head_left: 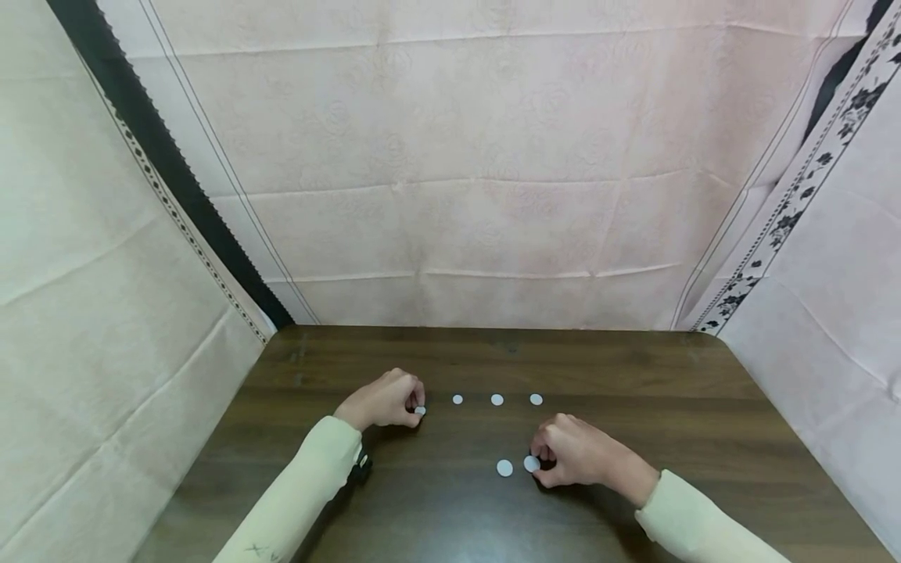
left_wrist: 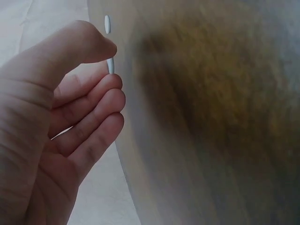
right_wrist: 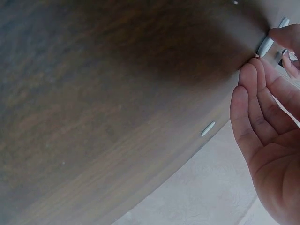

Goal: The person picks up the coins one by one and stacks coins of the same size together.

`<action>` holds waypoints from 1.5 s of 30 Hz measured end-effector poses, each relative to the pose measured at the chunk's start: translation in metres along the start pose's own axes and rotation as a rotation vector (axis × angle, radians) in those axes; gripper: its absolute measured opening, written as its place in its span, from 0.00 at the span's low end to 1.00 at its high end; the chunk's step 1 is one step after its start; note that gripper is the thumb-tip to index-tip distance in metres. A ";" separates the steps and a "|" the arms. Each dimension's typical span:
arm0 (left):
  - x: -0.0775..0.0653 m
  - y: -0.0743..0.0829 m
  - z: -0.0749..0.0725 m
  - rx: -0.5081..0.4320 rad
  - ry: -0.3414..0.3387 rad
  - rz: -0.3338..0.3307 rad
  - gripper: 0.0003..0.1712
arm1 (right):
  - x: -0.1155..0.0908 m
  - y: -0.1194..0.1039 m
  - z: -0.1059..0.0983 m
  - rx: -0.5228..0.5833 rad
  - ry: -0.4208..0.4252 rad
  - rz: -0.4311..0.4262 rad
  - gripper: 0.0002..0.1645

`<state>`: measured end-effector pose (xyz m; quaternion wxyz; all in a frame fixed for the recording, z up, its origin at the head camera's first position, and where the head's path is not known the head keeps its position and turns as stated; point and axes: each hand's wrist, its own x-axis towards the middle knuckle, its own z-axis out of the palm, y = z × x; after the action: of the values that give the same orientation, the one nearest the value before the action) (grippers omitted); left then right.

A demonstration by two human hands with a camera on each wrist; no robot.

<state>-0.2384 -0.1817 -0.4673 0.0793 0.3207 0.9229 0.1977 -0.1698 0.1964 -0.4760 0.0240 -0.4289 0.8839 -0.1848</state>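
At the left of the brown table, my left hand (head_left: 387, 400) pinches a small white disc (head_left: 420, 410) between thumb and fingertips. The left wrist view shows this held disc (left_wrist: 110, 66) edge-on, with another disc (left_wrist: 107, 24) lying beyond the thumb. My right hand (head_left: 580, 452), nearer the front, grips a second white disc (head_left: 531, 464) by its edges. Just left of it lies a loose white disc (head_left: 504, 467). In the right wrist view, the pinched disc (right_wrist: 266, 47) is at or close to the tabletop; the exact contact cannot be told.
Behind the hands, a row of white discs lies spaced apart: a left one (head_left: 457, 399), a middle one (head_left: 497, 399) and a right one (head_left: 536, 399). Pale cloth (head_left: 450, 234) hangs beyond the far edge of the wooden table (head_left: 422, 516) and at both sides.
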 end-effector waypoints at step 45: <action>-0.016 0.081 0.024 -0.004 0.013 0.143 0.03 | 0.000 0.001 -0.001 0.003 0.014 -0.014 0.07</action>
<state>-0.1742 -0.1265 -0.4551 0.0597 0.3842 0.8978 0.2067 -0.1709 0.1976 -0.4758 0.0172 -0.4337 0.8809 -0.1890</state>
